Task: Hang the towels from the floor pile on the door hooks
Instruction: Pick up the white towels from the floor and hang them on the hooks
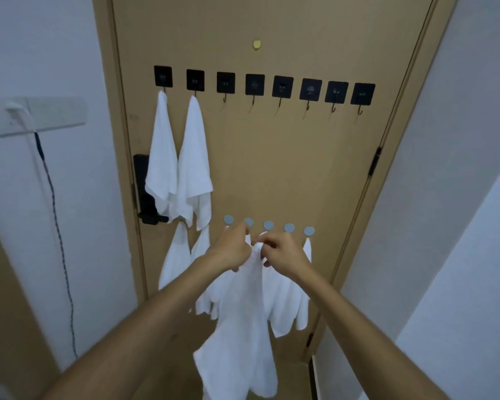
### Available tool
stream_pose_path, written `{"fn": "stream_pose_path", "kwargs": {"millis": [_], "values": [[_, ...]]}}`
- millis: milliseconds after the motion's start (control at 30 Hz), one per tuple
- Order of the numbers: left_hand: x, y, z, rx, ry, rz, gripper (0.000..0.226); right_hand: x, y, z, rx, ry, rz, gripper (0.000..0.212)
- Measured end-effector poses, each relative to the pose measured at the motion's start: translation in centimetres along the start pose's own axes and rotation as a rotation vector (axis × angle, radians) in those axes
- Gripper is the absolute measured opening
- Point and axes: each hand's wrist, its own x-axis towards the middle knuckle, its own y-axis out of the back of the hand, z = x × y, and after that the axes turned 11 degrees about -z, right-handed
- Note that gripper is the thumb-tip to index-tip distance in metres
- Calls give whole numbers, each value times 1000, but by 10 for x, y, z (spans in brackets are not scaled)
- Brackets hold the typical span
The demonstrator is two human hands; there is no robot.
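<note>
Both hands pinch a white towel (243, 319) at its bunched top; left hand (231, 251) at nine o'clock, right hand (285, 254) at three; it hangs limp and creased just below the round grey hooks (268, 225) on the tan door (272, 157).

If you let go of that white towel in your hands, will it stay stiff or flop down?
Probably flop: the towel already droops in soft folds below both hands. It looks light, since fingertips alone pinch it.

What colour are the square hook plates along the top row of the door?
Black square hook plates, seen in the head view.
</note>
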Motion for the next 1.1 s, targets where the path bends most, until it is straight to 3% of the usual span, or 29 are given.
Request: {"fn": "stream_pose_path", "kwargs": {"millis": [133,367,567,900,1100], "values": [[22,12,-9,-1,-181,-60,39,26,5,-7,245,45,-47,17],[86,44,-8,-17,-158,2,19,91,41,8,289,140,-88,23],[144,72,6,56,-178,62,18,150,70,30,201,148,-140,5],[206,112,-20,-33,-169,-67,19,244,79,54,260,205,-116,24],[248,164,-35,-12,-183,-10,25,306,91,42,61,260,-94,22]]}}
